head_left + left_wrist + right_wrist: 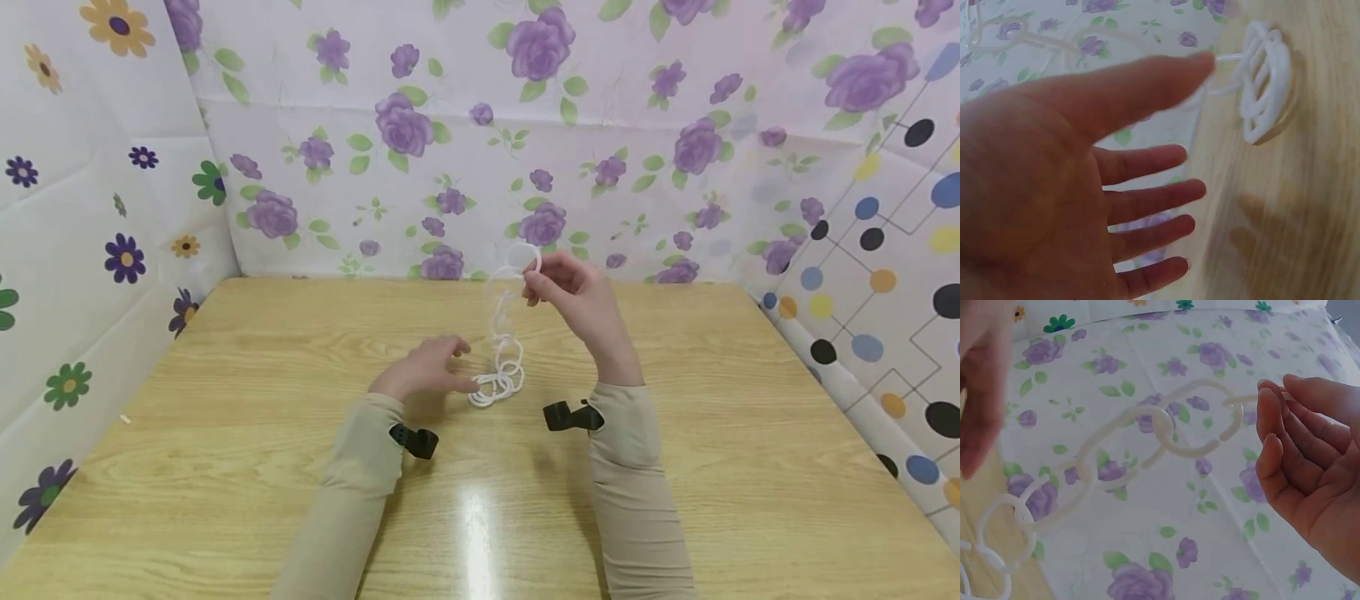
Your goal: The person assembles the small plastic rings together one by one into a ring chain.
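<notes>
A white plastic chain of oval links point(508, 354) hangs down to the wooden table, its lower links heaped in a small pile point(491, 390). My right hand point(577, 300) pinches the top link between thumb and fingertips, above the table. The right wrist view shows several links point(1125, 447) strung out slantwise from that right hand point(1316, 456). Beside the pile, my left hand point(427, 367) is held with its fingers apart and nothing in its grasp. In the left wrist view the left hand's thumb point(1147, 87) overlaps part of the chain, and the heaped links point(1266, 81) lie past its tip.
The wooden table point(262, 467) spreads out on all sides of the chain. A floral sheet point(450, 167) hangs behind it, with patterned sheets at left and right. A small pale scrap point(125, 419) lies near the left edge. Black wrist cameras point(573, 417) sit on both sleeves.
</notes>
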{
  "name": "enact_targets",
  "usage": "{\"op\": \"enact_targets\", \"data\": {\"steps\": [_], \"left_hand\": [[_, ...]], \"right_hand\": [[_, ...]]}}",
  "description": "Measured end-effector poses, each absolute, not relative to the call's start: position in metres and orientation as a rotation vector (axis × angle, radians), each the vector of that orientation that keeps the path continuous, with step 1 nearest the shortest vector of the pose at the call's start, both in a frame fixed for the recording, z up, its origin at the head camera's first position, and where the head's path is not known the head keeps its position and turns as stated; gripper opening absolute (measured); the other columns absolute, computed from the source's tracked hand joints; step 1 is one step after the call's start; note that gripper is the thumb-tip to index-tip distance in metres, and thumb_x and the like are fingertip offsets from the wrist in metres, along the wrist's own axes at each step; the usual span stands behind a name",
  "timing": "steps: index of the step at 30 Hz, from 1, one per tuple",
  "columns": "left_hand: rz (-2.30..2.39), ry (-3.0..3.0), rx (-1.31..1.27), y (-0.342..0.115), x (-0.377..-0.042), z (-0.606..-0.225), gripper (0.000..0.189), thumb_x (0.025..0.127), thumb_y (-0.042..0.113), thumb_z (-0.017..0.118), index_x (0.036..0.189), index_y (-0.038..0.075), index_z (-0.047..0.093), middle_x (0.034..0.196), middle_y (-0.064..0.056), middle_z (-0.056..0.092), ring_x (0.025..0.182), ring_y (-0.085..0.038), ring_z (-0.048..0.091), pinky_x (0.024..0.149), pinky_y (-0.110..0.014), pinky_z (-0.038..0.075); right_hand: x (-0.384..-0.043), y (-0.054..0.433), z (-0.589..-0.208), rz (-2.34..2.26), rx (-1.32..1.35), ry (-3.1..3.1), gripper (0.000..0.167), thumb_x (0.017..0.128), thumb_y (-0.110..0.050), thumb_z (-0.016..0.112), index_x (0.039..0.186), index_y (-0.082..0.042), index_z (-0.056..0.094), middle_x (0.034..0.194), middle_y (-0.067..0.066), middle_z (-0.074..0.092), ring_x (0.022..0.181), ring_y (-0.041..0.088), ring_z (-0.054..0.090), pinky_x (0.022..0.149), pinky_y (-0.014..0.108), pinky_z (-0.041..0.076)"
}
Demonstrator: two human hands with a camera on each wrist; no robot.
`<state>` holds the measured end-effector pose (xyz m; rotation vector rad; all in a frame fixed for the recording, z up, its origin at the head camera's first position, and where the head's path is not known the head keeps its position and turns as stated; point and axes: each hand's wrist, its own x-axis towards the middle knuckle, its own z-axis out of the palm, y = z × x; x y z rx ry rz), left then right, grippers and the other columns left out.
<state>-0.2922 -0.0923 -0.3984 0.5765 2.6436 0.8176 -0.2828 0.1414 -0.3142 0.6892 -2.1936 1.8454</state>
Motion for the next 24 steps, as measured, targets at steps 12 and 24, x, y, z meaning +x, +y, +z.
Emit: {"op": "enact_targets", "data": {"steps": [12,24], "left_hand": [[0.635,2.674,0.596,-0.075,-0.285,-0.408,0.038,0.081,0.027,0.076,0.111,0.013,0.058,0.139,-0.013,0.044,0.130,-0.037,0.038,0.111,-0.054,0.027],[0.625,2.669,0.458,-0.106,-0.289,-0.405,0.034,0.078,0.006,0.071,0.109,0.016,0.061,0.151,-0.013,0.035,0.139,-0.042,0.028,0.113,-0.063,0.019]], "right_hand": [[-0.275,0.156,-0.304,1.912,0.596,-1.902,0.004,0.092,-0.008,0.065,0.096,-0.009,0.066,0.078,-0.005,0.070,0.069,0.010,0.065,0.070,0.024,0.055],[-0.287,0.191,-0.315,1.989,0.445,-1.714,0.003,0.089,-0.006,0.068,0.091,-0.003,0.068,0.073,0.001,0.069,0.066,0.010,0.064,0.066,0.021,0.054]]}}
